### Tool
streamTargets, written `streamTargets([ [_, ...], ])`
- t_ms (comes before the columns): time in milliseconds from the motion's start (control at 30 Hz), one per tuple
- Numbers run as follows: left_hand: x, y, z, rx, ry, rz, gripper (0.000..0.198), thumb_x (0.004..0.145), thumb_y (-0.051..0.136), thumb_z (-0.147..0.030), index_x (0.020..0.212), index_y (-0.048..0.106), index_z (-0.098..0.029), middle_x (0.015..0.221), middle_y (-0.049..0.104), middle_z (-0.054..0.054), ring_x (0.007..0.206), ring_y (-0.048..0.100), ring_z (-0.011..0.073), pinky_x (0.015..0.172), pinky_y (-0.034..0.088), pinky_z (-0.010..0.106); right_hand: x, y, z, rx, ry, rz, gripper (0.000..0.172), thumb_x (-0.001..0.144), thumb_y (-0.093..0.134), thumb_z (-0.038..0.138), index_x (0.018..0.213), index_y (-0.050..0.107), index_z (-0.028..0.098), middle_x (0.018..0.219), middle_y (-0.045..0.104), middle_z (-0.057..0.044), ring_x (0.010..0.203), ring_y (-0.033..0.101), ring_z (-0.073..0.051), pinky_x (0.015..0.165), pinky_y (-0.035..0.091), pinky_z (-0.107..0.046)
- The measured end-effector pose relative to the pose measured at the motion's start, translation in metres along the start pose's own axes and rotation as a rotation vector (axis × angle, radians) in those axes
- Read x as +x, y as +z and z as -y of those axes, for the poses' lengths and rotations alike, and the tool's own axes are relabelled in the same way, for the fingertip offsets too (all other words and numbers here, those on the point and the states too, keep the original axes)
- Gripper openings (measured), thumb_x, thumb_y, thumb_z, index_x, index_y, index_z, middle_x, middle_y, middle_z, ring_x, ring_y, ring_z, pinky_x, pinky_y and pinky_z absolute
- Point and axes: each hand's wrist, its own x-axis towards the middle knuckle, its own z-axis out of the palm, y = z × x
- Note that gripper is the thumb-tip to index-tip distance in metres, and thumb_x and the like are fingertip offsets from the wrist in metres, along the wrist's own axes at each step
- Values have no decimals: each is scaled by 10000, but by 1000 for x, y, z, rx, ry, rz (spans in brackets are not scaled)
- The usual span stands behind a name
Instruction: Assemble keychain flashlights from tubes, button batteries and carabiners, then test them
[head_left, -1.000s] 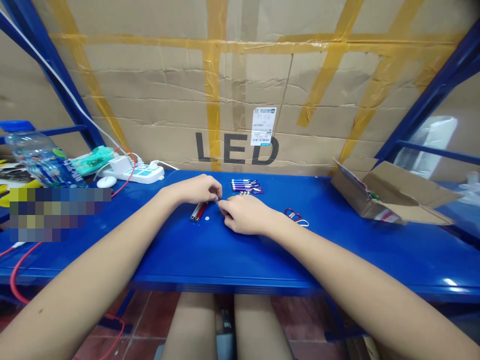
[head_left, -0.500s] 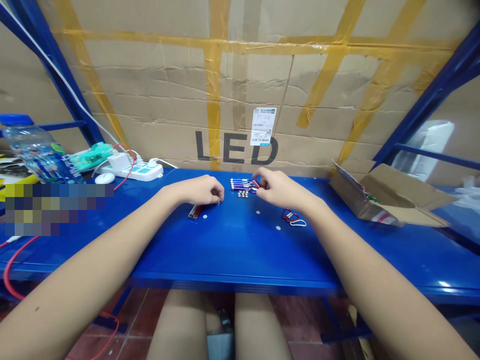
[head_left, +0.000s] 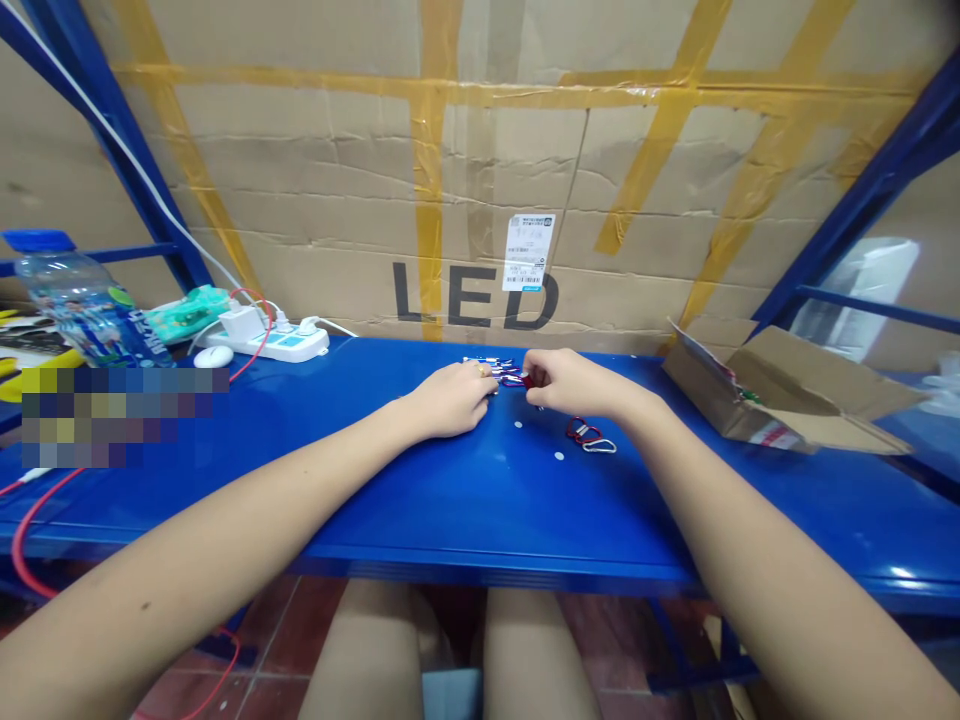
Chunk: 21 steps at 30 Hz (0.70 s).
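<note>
In the head view, my left hand (head_left: 454, 398) lies low over the table, a ring on one finger. Its fingers curl down where small silver round pieces lay earlier; the fingertips are mostly hidden, so what they pinch cannot be made out. My right hand (head_left: 561, 380) is closed on a small red piece (head_left: 527, 381) at its fingertips. Just behind both hands sits a row of blue and purple metal tubes (head_left: 487, 361), partly covered by my left hand. Nearer my right forearm, red carabiners (head_left: 581, 431) and a silver carabiner (head_left: 599, 448) rest on the table.
The blue table (head_left: 450, 500) backs onto a large cardboard sheet (head_left: 337, 200) marked LED. On the left are a water bottle (head_left: 90, 310), a white power strip (head_left: 292, 344) and a red cable (head_left: 30, 540). An open cardboard box (head_left: 750, 425) stands at right.
My left hand has moved right, from the dark and red tubes to the small silver pieces, covering them. My right hand has shifted slightly right with the red piece.
</note>
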Motion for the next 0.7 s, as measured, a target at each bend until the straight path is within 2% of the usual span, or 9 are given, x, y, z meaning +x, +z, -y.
streamTargets([
  [200, 2, 7, 1, -27, 37, -20, 292, 909, 461, -173, 1094, 682, -127, 1204, 656, 145, 1120, 600, 275, 1028, 453, 438, 0, 1, 1, 5, -9, 7, 115, 721, 595, 167, 811, 532, 203, 791, 646, -30, 662, 550, -160, 562, 356, -269],
  [367, 4, 8, 1, -82, 43, -12, 284, 914, 453, -165, 1056, 696, -127, 1203, 662, 139, 1132, 596, 274, 1034, 452, 433, -1, -1, 2, 51, -13, 28, 139, 715, 599, 137, 827, 546, 200, 791, 648, -30, 675, 558, -164, 559, 357, -268],
  [567, 0, 0, 3, -193, 38, 7, 256, 868, 484, -103, 976, 709, -161, 1091, 698, 111, 1063, 623, 258, 956, 488, 411, -3, 0, -1, 148, -34, 63, 143, 725, 606, 132, 838, 552, 201, 818, 657, -29, 714, 584, -175, 589, 400, -268],
  [700, -9, -9, 5, -274, 82, 37, 278, 870, 481, -79, 1007, 708, -165, 1105, 701, 100, 1059, 626, 242, 930, 488, 382, -7, 3, -4, 205, -63, 67, 130, 724, 615, 146, 824, 550, 198, 825, 651, -31, 738, 583, -183, 627, 420, -277],
])
